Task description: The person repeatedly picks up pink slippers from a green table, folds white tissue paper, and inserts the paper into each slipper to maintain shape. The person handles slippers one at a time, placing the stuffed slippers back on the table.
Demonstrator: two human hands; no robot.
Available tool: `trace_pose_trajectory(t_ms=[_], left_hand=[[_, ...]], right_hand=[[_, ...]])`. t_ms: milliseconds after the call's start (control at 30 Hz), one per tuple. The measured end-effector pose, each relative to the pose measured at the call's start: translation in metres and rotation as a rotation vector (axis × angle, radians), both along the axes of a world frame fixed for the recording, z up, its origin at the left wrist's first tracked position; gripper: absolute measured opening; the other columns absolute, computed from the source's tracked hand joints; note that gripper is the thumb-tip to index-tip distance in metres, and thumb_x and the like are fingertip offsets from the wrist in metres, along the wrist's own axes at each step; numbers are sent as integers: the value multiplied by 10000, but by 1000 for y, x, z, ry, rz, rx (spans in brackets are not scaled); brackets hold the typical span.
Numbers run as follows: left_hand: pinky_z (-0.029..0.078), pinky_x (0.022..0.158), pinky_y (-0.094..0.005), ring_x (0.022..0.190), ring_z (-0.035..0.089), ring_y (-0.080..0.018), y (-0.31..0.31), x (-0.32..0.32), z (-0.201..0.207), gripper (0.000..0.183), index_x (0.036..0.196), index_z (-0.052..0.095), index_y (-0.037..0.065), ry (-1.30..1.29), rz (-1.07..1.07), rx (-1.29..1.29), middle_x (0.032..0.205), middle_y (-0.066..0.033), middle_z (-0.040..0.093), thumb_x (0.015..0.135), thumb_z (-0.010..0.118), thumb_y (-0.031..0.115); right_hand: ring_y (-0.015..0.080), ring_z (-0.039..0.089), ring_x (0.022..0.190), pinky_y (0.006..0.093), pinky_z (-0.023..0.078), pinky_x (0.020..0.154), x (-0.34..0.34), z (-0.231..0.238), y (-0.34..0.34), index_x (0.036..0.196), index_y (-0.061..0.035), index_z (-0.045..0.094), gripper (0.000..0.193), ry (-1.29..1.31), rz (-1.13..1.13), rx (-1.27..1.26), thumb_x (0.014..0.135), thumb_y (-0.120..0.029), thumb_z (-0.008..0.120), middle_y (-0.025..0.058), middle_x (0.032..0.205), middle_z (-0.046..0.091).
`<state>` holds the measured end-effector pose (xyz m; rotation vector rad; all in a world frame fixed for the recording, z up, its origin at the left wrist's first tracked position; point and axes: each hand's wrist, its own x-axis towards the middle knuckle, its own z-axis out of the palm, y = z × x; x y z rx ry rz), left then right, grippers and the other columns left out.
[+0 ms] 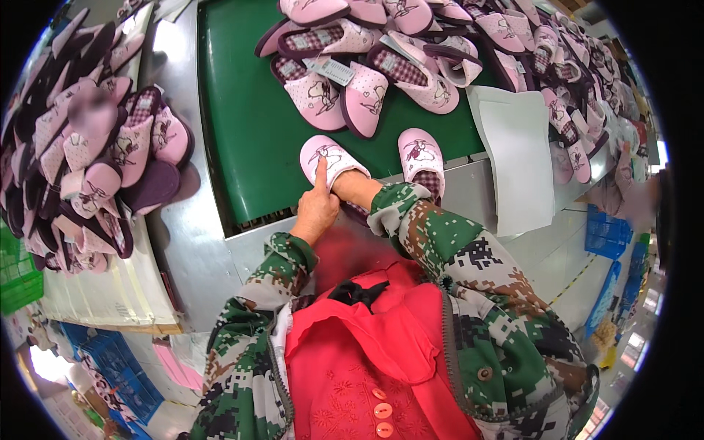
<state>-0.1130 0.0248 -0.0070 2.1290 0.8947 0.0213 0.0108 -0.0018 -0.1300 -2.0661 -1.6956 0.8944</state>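
A pink slipper with a dotted upper, an animal print and a checked lining lies at the near side of a green conveyor belt. My right hand reaches into its opening, so the fingers are hidden inside. From the left, my left hand grips the slipper's side, its index finger stretched over the printed upper and the other fingers curled. A matching slipper rests just right of my right wrist, toe pointing away, touched by neither hand.
More pink slippers, one with a white tag, lie piled farther along the belt. Stacked slippers fill the left side, and another heap is at the far right. White sheets hang over the belt's right edge.
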Motion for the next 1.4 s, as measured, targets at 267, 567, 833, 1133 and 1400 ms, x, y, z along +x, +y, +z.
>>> trace_pose_trajectory(t_ms=[267, 567, 833, 1133, 1400], left_hand=[[496, 640, -386, 740, 630, -343, 17, -42, 31, 932, 1399, 232, 80, 63, -113, -164, 880, -231, 630, 660, 718, 374], [224, 1051, -446, 1261, 294, -393, 13, -25, 6, 630, 1326, 371, 32, -306, -286, 107, 1364, -226, 336, 804, 584, 313], [212, 1061, -427, 1281, 275, -395, -1, -14, -7, 567, 1323, 365, 7, -252, -316, 112, 1394, -241, 283, 902, 410, 383], [293, 1025, -410, 1219, 369, -399, 5, -1, -6, 519, 1271, 405, -46, -345, -299, 25, 1326, -272, 367, 871, 460, 280], [269, 1040, -380, 1239, 365, -361, 14, -2, -23, 538, 1295, 373, -48, -296, -274, -59, 1325, -242, 388, 914, 385, 331]], right_hand=[[195, 579, 795, 376, 440, 773, -47, 62, 7, 827, -161, 682, 206, 46, 280, -165, 684, -297, 622, 37, 847, 631], [202, 597, 668, 346, 478, 614, -25, 47, -37, 675, -106, 651, 120, 360, 76, 168, 734, -164, 565, 86, 733, 642], [330, 581, 904, 390, 422, 845, -34, 54, -68, 923, 8, 631, 249, 197, -1, 152, 784, -148, 495, 214, 957, 620], [364, 580, 928, 423, 429, 846, -46, 116, -88, 938, 13, 628, 245, -86, -203, 314, 799, -140, 496, 218, 947, 620], [314, 601, 687, 428, 460, 646, -18, 76, -50, 660, -89, 673, 132, 271, -121, 34, 694, -168, 573, 169, 735, 640]])
